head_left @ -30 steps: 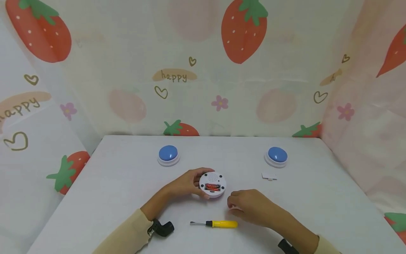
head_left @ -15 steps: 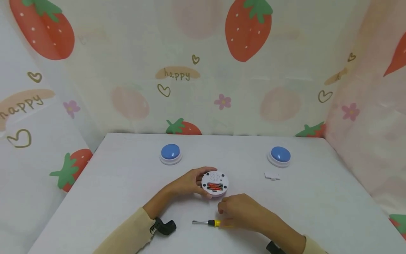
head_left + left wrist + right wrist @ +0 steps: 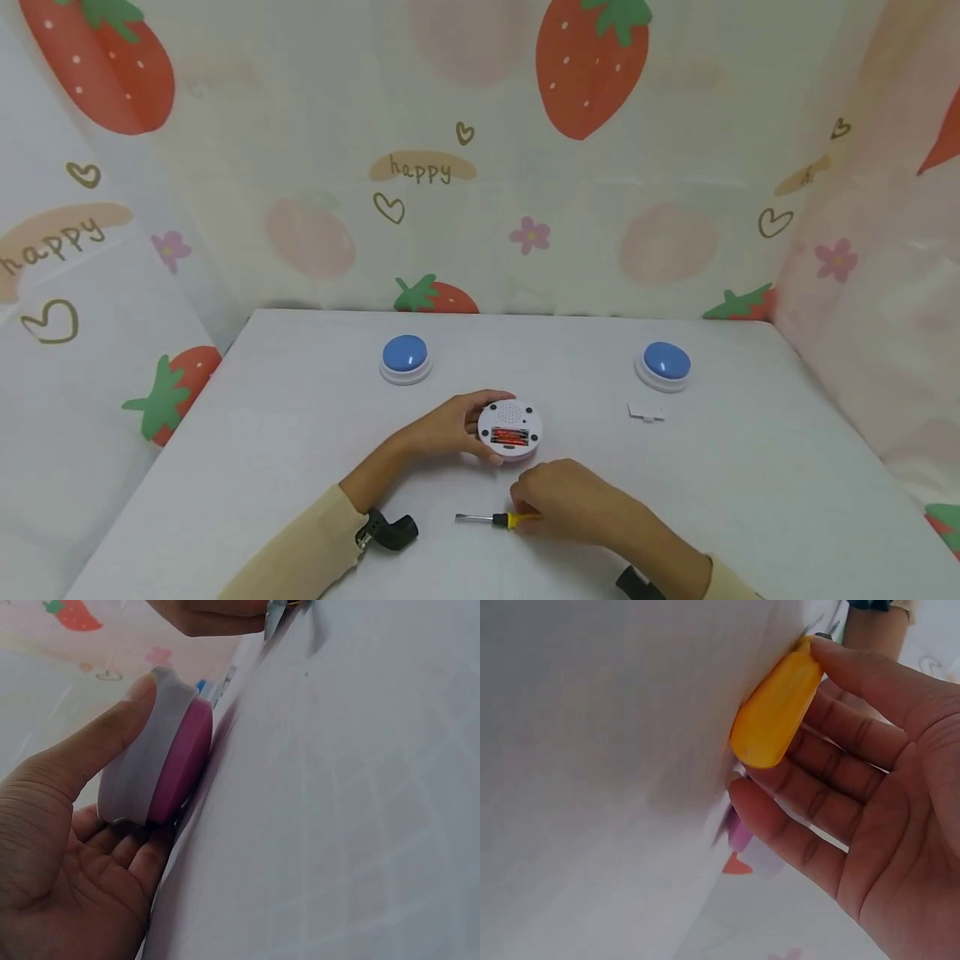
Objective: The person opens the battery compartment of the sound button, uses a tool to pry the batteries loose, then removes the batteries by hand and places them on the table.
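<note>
A round white push-button unit [image 3: 511,413] lies bottom side up near the table's middle, its open battery bay showing red batteries [image 3: 510,437]. My left hand [image 3: 452,429] grips it from the left, thumb on the near side. The left wrist view shows its magenta dome [image 3: 184,761] facing the table and my thumb [image 3: 112,735] across the white base. Closer to me, a flat-tip screwdriver [image 3: 480,519] points left. My right hand [image 3: 573,502] has thumb and fingers around its yellow handle [image 3: 776,709], which stays right at the tabletop in the right wrist view.
Two blue push buttons with white bases stand farther back, one at the left [image 3: 405,357] and one at the right [image 3: 664,365]. A small white battery cover [image 3: 646,412] lies just in front of the right one. Strawberry-print cloth [image 3: 480,208] surrounds the white table [image 3: 750,467].
My right hand has moved left and down onto the screwdriver handle and now holds it. My left hand keeps its grip on the upturned push-button unit. The head view has shifted slightly.
</note>
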Available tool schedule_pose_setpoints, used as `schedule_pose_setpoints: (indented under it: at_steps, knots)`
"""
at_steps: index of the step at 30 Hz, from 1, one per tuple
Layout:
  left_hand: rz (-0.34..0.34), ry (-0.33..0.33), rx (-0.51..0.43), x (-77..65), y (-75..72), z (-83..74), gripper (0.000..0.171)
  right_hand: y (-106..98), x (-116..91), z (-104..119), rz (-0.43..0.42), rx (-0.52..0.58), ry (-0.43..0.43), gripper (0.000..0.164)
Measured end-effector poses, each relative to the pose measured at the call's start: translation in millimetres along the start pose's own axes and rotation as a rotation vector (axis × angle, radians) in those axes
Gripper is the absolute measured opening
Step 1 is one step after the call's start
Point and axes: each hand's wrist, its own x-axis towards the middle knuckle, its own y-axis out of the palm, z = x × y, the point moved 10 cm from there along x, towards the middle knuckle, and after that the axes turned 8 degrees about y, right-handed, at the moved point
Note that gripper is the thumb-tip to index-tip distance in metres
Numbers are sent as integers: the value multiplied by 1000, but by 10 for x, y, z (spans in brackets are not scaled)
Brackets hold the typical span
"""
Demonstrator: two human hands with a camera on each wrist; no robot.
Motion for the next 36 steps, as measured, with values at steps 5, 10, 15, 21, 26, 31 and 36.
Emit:
schedule_pose_setpoints:
  at_steps: [5, 10, 15, 21, 26, 31, 36]
  knots:
    - [3, 4, -3, 7, 1, 12, 87, 14, 12, 1, 1, 9, 3, 13]
    - [2, 8, -12, 8, 8, 5, 86, 23, 9, -8, -3, 19, 2, 12]
    - [-2, 10, -8, 1, 13, 15, 86, 23, 10, -61, 1, 49, 14, 11]
    - [-6, 11, -6, 5, 13, 25, 86, -118, -32, -218, -19, 116, 66, 12]
    - [-3, 11, -7, 12, 14, 35, 85, -372, -130, -393, -138, 171, 76, 14]
    - [-2, 13, -20, 23, 15, 29, 87, -594, -231, -600, -243, 174, 120, 17]
    - [-7, 7, -18, 25, 8, 25, 89, -741, -315, -813, -298, 175, 197, 16]
